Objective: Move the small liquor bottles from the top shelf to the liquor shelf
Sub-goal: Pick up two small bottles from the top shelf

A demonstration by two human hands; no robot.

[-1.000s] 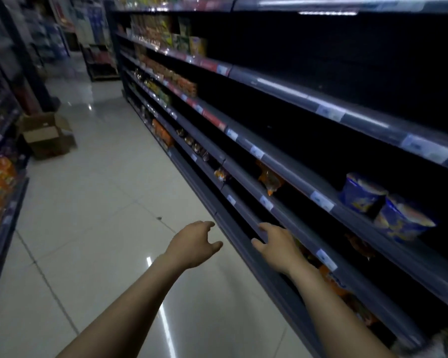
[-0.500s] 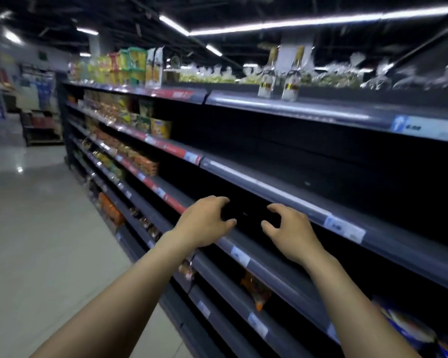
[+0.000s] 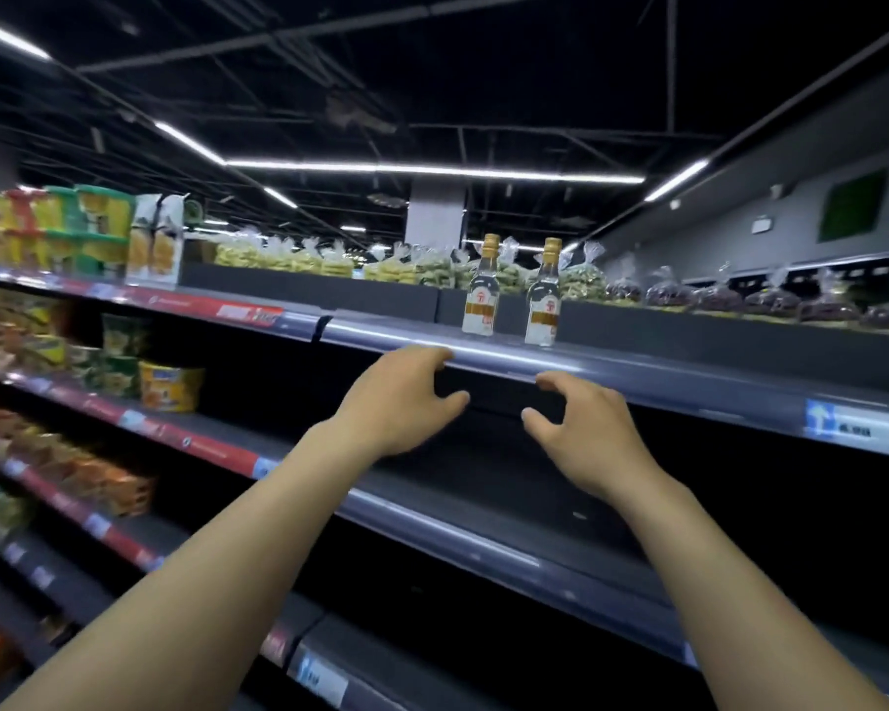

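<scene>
Two small clear liquor bottles with gold caps and white labels stand upright side by side on the top shelf (image 3: 637,366): the left bottle (image 3: 482,289) and the right bottle (image 3: 544,296). My left hand (image 3: 404,400) is raised just below the shelf's front edge, under and left of the left bottle, fingers curled apart and empty. My right hand (image 3: 578,428) hovers below the right bottle, fingers spread, holding nothing. Neither hand touches a bottle.
Bagged snacks (image 3: 288,256) line the back of the top shelf, with stacked tubs (image 3: 96,223) at far left. Instant noodle cups (image 3: 170,384) sit on the second shelf to the left. The shelves under my hands are dark and bare.
My view has tilted up from the floor and low shelves to the top shelf. Both hands have risen to just below the bottles, which now look much nearer.
</scene>
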